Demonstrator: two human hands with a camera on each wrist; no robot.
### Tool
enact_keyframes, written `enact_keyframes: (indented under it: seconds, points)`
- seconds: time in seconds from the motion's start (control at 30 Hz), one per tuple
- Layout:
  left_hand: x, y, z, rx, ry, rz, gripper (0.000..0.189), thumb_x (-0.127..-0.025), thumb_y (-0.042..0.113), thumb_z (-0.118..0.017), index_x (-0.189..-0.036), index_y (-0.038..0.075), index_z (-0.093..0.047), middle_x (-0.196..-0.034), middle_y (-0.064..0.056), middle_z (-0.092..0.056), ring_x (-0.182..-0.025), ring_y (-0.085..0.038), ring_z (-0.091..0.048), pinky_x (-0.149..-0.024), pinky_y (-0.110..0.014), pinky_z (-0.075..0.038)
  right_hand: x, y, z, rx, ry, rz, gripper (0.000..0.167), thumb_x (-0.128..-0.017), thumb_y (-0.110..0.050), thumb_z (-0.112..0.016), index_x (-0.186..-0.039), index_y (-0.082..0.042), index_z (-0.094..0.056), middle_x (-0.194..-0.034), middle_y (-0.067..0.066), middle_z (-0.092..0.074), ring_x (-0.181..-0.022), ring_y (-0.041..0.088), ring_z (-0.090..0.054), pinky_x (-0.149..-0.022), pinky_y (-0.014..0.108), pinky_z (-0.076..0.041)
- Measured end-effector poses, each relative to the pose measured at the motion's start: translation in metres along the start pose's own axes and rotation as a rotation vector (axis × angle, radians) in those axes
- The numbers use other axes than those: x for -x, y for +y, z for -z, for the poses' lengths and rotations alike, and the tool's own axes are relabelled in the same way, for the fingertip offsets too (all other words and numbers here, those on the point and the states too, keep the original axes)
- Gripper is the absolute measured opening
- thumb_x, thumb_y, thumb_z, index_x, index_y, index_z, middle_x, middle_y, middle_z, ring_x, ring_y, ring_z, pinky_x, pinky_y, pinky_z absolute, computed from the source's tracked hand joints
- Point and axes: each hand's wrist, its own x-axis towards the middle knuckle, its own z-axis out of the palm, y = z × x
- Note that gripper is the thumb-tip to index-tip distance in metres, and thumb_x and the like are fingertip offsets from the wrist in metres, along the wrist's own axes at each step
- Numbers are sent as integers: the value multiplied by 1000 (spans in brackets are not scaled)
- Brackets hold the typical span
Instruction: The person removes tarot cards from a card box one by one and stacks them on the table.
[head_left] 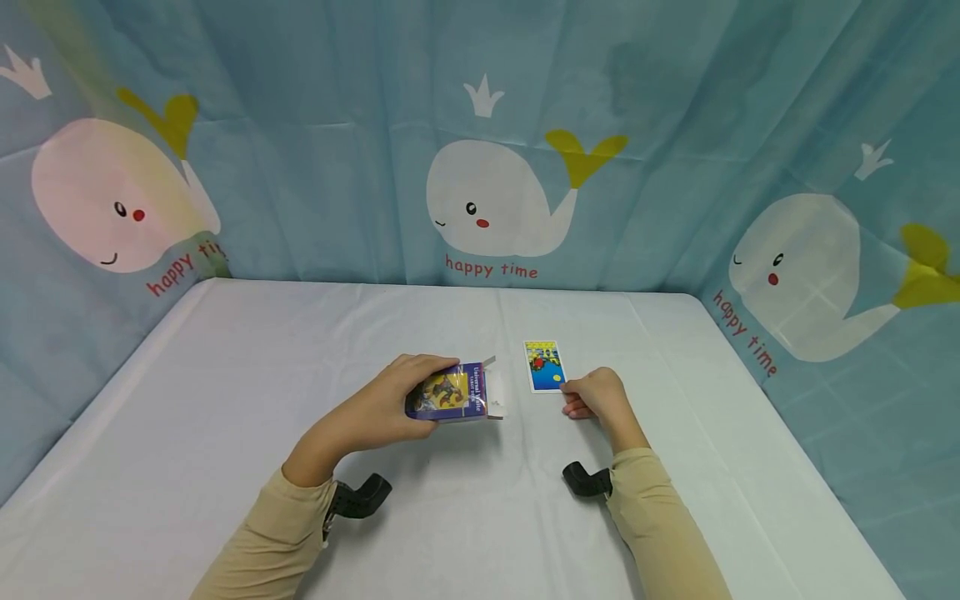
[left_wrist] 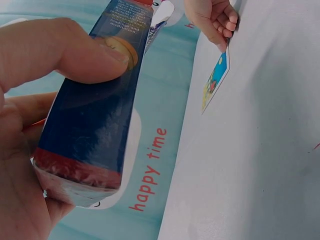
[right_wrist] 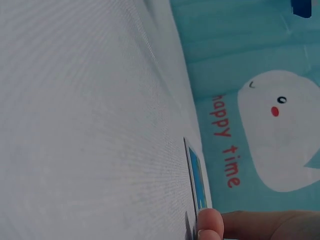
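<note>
My left hand (head_left: 384, 404) grips a dark blue card box (head_left: 448, 393) with a yellow picture on its face, held above the table. The box's right end is open, with white flaps sticking out. In the left wrist view, the thumb presses on the narrow side of the box (left_wrist: 90, 120). To the right, my right hand (head_left: 600, 396) pinches the near right corner of a picture card (head_left: 545, 367), which is blue and yellow with a white border. The card lies on or just over the tablecloth; its height I cannot tell. The right wrist view shows the card (right_wrist: 196, 172) nearly edge-on.
A white cloth (head_left: 187, 400) covers the table. Behind it and along both sides hangs a light blue curtain (head_left: 330, 192) with whales and "happy time" printed on it. Black wrist mounts (head_left: 363, 497) project inward from both sleeves.
</note>
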Motion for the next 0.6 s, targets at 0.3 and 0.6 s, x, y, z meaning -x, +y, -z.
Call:
enact_keyframes:
  seconds: [0.3,0.6]
  points:
    - [-1,1,-2,9,-26,15,77,-78,12,-73,-150,15,-45,-149,-7,-49,-127,-25,-45,-95,-43,-43,2,3,6,-45,21,39,27,-94,-20,-66,-98,5,-58,-58,1,-63,-49,6,-62,-52,19,-52]
    - [0,1,-1,7,-18,19,77,-77,12,-73,-149,14,-45,-148,-7,-50,-124,-24,-45,-94,-41,-44,28,-26,2,22,25,179,31,-91,-23,-70,-102,6,-68,-75,6,-69,-60,9,-64,-73,32,-59]
